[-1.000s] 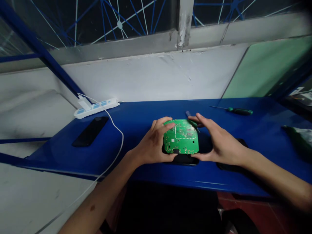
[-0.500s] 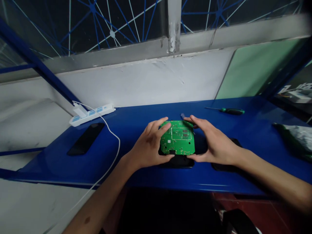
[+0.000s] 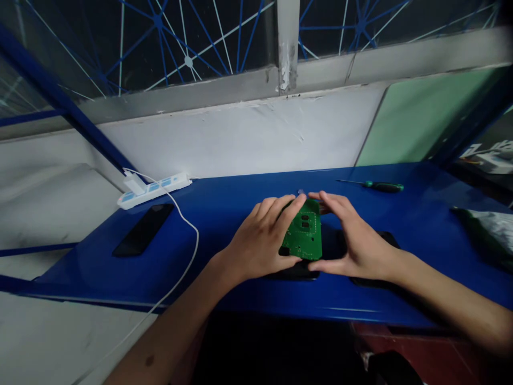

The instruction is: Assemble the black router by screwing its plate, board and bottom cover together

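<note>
Left hand (image 3: 260, 238) is clamping its fingers on a thin, flat green circuit board (image 3: 309, 238); right hand (image 3: 363, 243), fingers and thumb apart, is curving around its edge.

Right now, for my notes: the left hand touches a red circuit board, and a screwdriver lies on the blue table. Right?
Not red: the left hand touches a green circuit board, as the head view shows, and a screwdriver lies on the blue table.
</note>
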A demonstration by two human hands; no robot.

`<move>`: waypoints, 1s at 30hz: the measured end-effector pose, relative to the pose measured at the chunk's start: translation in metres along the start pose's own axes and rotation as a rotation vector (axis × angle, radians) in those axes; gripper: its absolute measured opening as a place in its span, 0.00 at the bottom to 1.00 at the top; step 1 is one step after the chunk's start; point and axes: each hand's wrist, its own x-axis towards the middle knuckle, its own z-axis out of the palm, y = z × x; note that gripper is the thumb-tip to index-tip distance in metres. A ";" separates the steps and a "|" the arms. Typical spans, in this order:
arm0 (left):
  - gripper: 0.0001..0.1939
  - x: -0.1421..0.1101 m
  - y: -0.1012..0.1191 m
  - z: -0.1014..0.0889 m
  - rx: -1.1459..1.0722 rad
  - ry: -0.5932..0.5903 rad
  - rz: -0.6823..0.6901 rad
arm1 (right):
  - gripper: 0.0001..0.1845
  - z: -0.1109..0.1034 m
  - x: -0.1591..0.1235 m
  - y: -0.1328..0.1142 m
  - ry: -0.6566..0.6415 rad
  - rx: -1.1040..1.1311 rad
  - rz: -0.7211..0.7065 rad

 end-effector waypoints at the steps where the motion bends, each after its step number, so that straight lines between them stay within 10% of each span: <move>1: 0.57 0.000 0.000 0.000 -0.025 0.009 -0.004 | 0.68 -0.001 0.000 -0.001 0.014 0.032 0.000; 13: 0.69 -0.007 0.002 0.004 -0.641 0.040 0.008 | 0.72 0.002 -0.001 -0.002 -0.159 0.065 0.051; 30: 0.62 -0.019 -0.006 0.016 -0.493 0.233 -0.054 | 0.68 0.002 -0.002 -0.002 -0.146 0.004 0.143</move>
